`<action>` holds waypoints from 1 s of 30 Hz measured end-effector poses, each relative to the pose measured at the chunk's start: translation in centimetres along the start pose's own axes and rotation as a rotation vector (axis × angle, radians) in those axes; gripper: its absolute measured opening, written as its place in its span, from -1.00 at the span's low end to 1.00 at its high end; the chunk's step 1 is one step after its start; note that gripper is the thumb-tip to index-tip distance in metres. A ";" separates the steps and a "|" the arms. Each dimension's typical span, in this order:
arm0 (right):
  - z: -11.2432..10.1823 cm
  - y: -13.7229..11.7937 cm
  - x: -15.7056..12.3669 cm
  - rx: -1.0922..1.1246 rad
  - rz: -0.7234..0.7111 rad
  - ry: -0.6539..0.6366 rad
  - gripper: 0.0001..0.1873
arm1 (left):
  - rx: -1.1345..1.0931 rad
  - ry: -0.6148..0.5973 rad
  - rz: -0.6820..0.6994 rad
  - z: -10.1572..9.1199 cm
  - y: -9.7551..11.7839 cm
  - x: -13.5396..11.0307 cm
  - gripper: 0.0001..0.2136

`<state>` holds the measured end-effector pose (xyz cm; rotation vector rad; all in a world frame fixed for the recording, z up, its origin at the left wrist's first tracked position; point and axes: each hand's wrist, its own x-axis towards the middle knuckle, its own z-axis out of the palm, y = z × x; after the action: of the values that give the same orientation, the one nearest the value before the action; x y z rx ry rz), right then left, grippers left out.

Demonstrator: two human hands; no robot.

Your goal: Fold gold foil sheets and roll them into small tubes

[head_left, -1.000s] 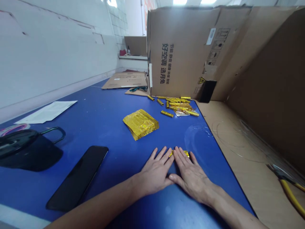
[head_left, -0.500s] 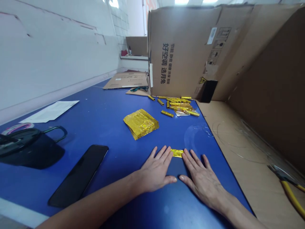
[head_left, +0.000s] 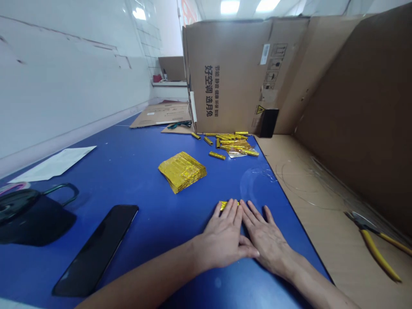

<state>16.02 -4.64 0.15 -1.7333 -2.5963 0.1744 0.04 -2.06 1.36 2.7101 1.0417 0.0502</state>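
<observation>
My left hand and my right hand lie flat side by side on the blue table, fingers stretched out. Under their fingertips is a small gold foil roll, mostly covered; only its left end shows. Beyond the hands lies a stack of flat gold foil sheets. Farther back, against the cardboard, sits a pile of several finished gold rolls.
A black phone and a black cap lie at the left, with a white paper behind. Tall cardboard walls stand at the back and right. Yellow-handled pliers rest on the cardboard floor at the right.
The hands had spread apart, baring the gold roll. Now they have come back together over it, and the view has shifted slightly.
</observation>
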 end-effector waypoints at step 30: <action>-1.7 -2.0 0.9 0.170 -0.235 -0.048 -0.20 | 0.009 0.007 0.014 0.9 -1.8 -3.6 -0.14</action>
<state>14.02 -4.45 2.02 -1.3756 -2.6997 0.4229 -3.75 -3.35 0.28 2.7274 1.0281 0.0577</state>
